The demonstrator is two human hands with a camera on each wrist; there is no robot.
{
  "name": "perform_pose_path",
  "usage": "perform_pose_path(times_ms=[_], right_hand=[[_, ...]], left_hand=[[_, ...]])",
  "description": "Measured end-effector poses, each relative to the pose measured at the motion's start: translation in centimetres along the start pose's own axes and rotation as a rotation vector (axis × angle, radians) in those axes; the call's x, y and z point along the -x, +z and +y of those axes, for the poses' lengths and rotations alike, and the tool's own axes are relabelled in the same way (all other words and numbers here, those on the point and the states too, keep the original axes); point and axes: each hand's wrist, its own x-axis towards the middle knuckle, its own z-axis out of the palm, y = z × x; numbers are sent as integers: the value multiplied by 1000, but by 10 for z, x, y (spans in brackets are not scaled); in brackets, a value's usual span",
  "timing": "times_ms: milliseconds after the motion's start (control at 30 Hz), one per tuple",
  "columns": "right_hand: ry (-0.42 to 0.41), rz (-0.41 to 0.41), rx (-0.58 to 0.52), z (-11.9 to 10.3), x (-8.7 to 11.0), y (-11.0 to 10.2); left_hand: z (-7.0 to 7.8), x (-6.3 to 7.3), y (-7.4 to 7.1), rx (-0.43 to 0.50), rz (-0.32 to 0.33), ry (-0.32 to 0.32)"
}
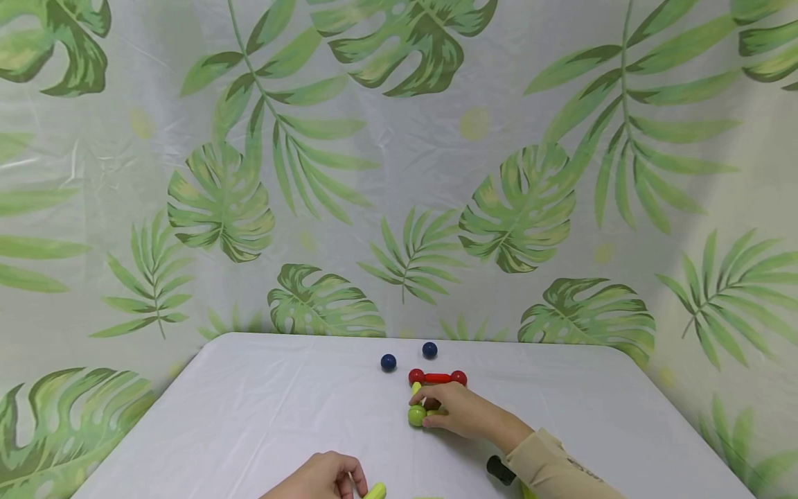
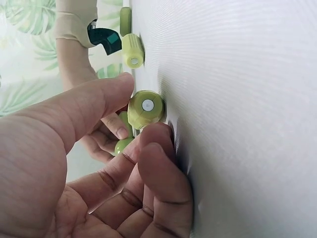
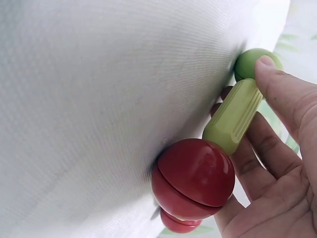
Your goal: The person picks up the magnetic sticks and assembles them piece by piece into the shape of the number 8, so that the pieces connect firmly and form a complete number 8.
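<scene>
My right hand [image 1: 464, 410] pinches a green ball [image 1: 417, 416], its thumb [image 3: 270, 69] on the ball's surface. From that ball a ridged yellow-green rod [image 3: 234, 116] runs to a red ball [image 3: 193, 173]. Another yellow-green piece [image 1: 434, 413] shows between the right fingers, partly hidden. That red ball, a red rod [image 1: 437, 378] and a second red ball [image 1: 458, 378] form a row beyond the hand. At the near edge, my left hand [image 1: 321, 477] holds a yellow-green rod [image 2: 147, 108] between thumb and fingers, close over the table; its round silvery end faces the wrist camera.
Two dark blue balls [image 1: 388, 362] lie toward the table's far edge. More yellow-green rods [image 2: 132, 51] lie on the white table [image 1: 280, 388]. A black device [image 1: 500, 470] sits at the right wrist. A leaf-patterned sheet [image 1: 411, 173] hangs behind the table.
</scene>
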Motion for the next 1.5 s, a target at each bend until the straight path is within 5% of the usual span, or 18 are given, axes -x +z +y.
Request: perform_pose_path(times_ms=[333,800,1500], right_hand=[[25,-9,5,1,0,-2],[32,0,9,-1,-1,-4],[22,11,20,-3,0,-2]], left_hand=[[-36,-19,3,13,8,24],[13,-9,6,-49,44,52],[29,-20,16,-78,74,-39]])
